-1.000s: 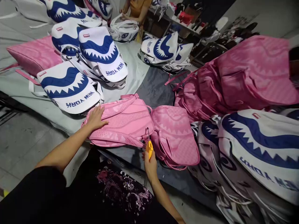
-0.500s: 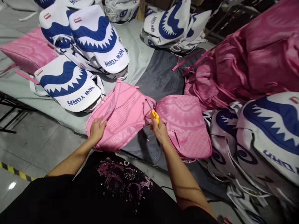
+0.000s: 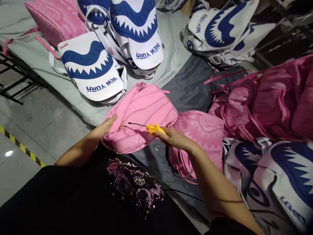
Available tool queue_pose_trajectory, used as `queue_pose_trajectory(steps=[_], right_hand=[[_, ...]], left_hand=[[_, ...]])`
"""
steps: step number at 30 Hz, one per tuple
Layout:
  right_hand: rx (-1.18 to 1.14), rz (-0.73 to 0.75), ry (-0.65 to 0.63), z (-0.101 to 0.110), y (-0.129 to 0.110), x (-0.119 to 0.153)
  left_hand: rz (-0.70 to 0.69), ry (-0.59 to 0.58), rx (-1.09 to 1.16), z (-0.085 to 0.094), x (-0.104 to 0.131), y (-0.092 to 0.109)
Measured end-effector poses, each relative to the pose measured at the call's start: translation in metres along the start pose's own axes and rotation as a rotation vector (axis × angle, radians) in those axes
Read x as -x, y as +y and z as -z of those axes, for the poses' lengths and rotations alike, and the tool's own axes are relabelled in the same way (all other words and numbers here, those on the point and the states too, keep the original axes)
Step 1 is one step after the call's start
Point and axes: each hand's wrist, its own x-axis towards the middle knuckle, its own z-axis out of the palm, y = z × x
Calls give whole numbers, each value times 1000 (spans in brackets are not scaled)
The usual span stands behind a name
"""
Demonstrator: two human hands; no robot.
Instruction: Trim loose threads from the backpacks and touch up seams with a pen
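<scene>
A pink backpack [image 3: 156, 94] lies with its padded, perforated back panel facing up. My left hand [image 3: 109, 125] is closed around a shoulder strap at its left end, with fingertips showing past the strap. In my right hand [image 3: 172, 137] is a yellow air blow gun [image 3: 154, 128], gripped by its body. Its thin dark nozzle points left over the back panel, the tip near my left fingers. Just right of this bag sits a second pink backpack [image 3: 200, 130] with a shark-mouth print, partly behind my right forearm.
White backpacks with blue shark mouths [image 3: 91, 65] stand at the back left beside another pink bag [image 3: 58, 19]. More white bags [image 3: 220, 29] lie at the back. Pink bags [image 3: 269, 98] and white bags [image 3: 288, 169] are piled at right. The cloth-covered table [image 3: 75, 101] ends at left.
My right hand has swung the blow gun left, from the bag's right end to over its back panel. My left hand has taken hold of the strap. The view has shifted.
</scene>
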Motion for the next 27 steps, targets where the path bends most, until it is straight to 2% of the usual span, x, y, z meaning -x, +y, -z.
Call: queue_pose_trajectory(steps=[4, 6, 8, 10, 12, 13, 15, 17, 19, 20, 21, 23, 25, 27], right_hand=[[13, 25, 45, 1, -18, -7], [22, 26, 22, 6, -17, -9], [23, -1, 73, 19, -8, -6], [67, -68, 183, 36, 9, 3], [186, -204, 267, 50, 26, 17], [249, -279, 295, 53, 32, 25], [308, -364, 258, 51, 41, 41], [287, -357, 137, 39, 44, 57], [284, -389, 117, 24, 46, 76], [278, -411, 141, 17, 47, 86], [245, -419, 150, 11, 50, 97], [98, -380, 76, -1, 56, 118], [-49, -349, 2, -13, 61, 136], [-108, -373, 26, -22, 63, 146]], left_hand=[[-189, 97, -328, -12, 6, -6], [-278, 133, -420, -20, 11, -10], [-363, 156, -562, -28, 17, -16], [-509, 211, -908, -38, 24, -25], [-716, 259, -1328, -48, 34, -41], [-823, 243, -1496, -53, 40, -50], [-947, 101, -1677, -63, 47, -71], [-877, -55, -1757, -71, 48, -88], [-747, -88, -1704, -75, 40, -96], [-717, -69, -1601, -75, 35, -97], [-710, -46, -1443, -74, 28, -95], [-632, -18, -1018, -66, 15, -86], [-377, -16, -612, -55, 5, -78], [-125, -84, -281, -47, 1, -74]])
